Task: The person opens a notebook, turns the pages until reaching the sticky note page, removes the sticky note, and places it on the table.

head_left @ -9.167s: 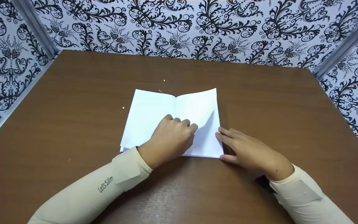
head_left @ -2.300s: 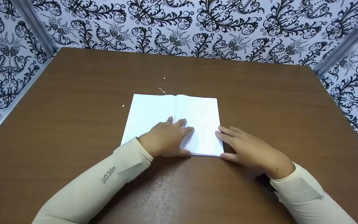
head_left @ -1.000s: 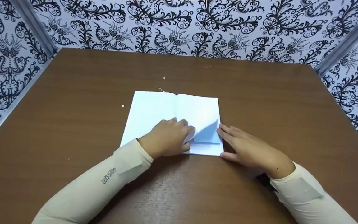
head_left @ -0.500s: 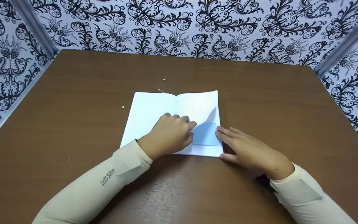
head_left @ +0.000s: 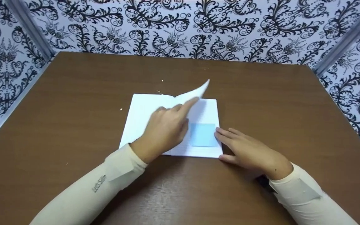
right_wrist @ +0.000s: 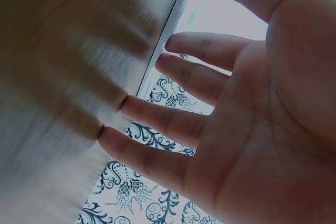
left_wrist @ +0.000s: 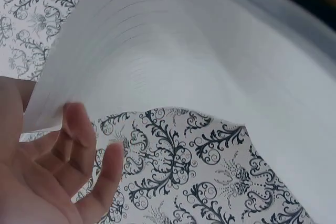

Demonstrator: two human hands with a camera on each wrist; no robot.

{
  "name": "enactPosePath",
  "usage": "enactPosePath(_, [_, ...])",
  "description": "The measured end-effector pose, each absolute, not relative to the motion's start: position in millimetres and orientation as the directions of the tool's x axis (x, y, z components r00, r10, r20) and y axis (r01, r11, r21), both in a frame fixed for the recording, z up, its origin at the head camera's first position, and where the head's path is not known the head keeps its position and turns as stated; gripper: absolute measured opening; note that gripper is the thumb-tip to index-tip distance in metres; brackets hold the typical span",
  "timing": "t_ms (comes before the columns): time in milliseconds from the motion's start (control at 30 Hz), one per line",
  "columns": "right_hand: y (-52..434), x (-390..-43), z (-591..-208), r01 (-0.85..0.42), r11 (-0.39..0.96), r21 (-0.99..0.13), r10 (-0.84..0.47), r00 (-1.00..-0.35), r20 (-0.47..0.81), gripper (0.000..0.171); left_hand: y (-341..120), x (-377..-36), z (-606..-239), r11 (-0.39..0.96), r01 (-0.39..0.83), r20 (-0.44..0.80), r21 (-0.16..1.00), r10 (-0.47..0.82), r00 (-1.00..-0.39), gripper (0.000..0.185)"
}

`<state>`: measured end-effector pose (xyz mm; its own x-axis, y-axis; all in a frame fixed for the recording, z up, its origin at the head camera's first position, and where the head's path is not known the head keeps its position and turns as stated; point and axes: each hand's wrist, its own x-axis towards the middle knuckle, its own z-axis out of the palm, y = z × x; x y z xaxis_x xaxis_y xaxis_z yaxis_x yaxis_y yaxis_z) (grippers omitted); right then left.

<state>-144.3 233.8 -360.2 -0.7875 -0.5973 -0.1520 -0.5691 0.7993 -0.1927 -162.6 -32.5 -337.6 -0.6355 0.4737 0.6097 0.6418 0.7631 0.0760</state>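
An open notebook (head_left: 145,109) with white pages lies on the table. One lifted page (left_wrist: 173,61) curves upward, its free edge passing between the fingers of my left hand (head_left: 166,128). In the head view, that hand's index finger is stretched along the lifted page and its other fingers are curled. Below the page, a light blue paper square (head_left: 203,135) lies on the right-hand side of the notebook. My right hand (head_left: 250,148) rests at the notebook's right edge, its fingers extended and fingertips touching the edge and the table.
The brown wooden table (head_left: 89,81) surrounds the notebook. Several tiny pale specks lie beyond and left of it, one being a white crumb (head_left: 121,109). Black-and-white patterned walls (head_left: 173,31) stand behind and at both sides.
The left hand has raised the right-hand page and moved it up and leftward. More of the blue square is now uncovered. The right hand stays at the notebook's edge.
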Motion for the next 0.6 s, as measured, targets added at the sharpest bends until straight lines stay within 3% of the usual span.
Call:
enactPosePath(267, [235, -144, -361, -0.56, 0.805, -0.196, -0.59, -0.792, -0.157, 0.07, -54, -160, -330, 0.805, 0.593, 0.691, 0.026, 0.414, -0.592, 0.042])
enactPosePath(600, [234, -143, -360, -0.517, 0.83, -0.208, -0.554, -0.807, -0.205, 0.071, -82, -154, -333, 0.847, 0.532, 0.686, -0.009, 0.392, -0.613, 0.021])
